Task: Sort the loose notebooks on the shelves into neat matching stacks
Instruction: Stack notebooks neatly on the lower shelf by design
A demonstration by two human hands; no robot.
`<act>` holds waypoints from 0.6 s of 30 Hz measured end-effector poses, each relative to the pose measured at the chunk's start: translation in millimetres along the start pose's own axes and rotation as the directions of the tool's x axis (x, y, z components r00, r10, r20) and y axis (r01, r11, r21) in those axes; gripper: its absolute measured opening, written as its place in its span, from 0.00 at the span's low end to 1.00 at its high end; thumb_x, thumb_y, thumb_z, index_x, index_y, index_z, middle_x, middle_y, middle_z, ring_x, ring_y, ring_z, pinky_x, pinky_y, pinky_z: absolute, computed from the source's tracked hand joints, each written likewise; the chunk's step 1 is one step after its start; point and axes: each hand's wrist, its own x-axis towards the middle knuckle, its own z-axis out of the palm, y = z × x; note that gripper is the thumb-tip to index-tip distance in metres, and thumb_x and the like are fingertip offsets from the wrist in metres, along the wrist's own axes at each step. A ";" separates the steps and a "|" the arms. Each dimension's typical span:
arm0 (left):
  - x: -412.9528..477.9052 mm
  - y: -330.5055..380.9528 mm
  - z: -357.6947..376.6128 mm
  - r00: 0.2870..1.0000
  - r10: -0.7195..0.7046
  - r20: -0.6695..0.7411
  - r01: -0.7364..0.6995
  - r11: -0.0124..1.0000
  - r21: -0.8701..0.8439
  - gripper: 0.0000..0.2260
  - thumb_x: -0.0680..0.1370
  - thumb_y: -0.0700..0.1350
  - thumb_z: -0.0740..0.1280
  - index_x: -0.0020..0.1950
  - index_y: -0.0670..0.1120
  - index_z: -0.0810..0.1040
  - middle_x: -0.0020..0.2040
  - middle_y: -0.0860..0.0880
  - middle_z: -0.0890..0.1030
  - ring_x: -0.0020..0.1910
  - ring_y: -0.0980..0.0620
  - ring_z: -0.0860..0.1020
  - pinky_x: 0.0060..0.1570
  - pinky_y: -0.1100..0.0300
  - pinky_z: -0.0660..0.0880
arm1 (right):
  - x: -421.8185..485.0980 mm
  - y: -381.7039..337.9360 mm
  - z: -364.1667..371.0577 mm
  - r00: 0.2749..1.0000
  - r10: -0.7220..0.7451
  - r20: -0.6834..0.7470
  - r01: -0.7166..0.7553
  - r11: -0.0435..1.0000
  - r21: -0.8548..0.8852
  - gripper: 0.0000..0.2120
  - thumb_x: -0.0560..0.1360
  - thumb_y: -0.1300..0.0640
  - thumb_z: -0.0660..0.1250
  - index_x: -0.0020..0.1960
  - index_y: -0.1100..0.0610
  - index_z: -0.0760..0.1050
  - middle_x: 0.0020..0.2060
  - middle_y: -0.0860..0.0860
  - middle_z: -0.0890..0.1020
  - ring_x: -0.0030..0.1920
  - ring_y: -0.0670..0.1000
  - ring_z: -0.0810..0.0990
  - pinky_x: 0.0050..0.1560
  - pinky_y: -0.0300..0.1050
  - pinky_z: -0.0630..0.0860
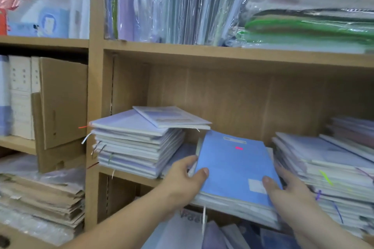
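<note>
Left hand (pixel 182 176) and right hand (pixel 287 190) gripping blue notebook (pixel 234 168), fingers mostly hidden, label blurred

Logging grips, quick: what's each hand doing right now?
Left hand: grips the blue notebook by its left edge.
Right hand: grips the same notebook's right edge.

Blue notebook (pixel 232 168) label blurred beyond reading, right stack (pixel 334 170) cut by frame edge
</note>
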 end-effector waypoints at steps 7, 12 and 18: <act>29.7 -6.5 -31.0 0.958 -0.095 -0.272 0.144 0.975 0.168 0.19 0.79 0.58 0.70 0.56 0.42 0.81 0.52 0.41 0.83 0.53 0.46 0.82 0.58 0.51 0.77 | 33.4 -22.6 48.5 0.974 0.149 0.169 -0.150 0.989 -0.003 0.09 0.82 0.55 0.65 0.57 0.60 0.79 0.41 0.49 0.83 0.39 0.49 0.81 0.31 0.38 0.70; 11.5 -5.3 -32.1 0.989 -0.008 -0.150 0.101 0.778 0.621 0.21 0.81 0.61 0.63 0.53 0.42 0.77 0.51 0.41 0.80 0.56 0.40 0.78 0.54 0.53 0.74 | 18.3 -21.8 53.8 0.907 0.187 0.378 -0.226 0.972 0.063 0.10 0.79 0.55 0.71 0.57 0.60 0.80 0.41 0.50 0.86 0.37 0.47 0.85 0.34 0.37 0.75; -6.3 -16.5 -51.7 0.992 0.091 -0.087 -0.012 0.757 0.653 0.28 0.70 0.74 0.60 0.45 0.49 0.64 0.43 0.52 0.65 0.41 0.53 0.64 0.45 0.51 0.72 | -9.9 -26.8 36.2 0.782 0.014 0.624 -0.048 0.998 0.038 0.34 0.62 0.70 0.82 0.63 0.54 0.76 0.52 0.47 0.87 0.50 0.45 0.86 0.43 0.33 0.78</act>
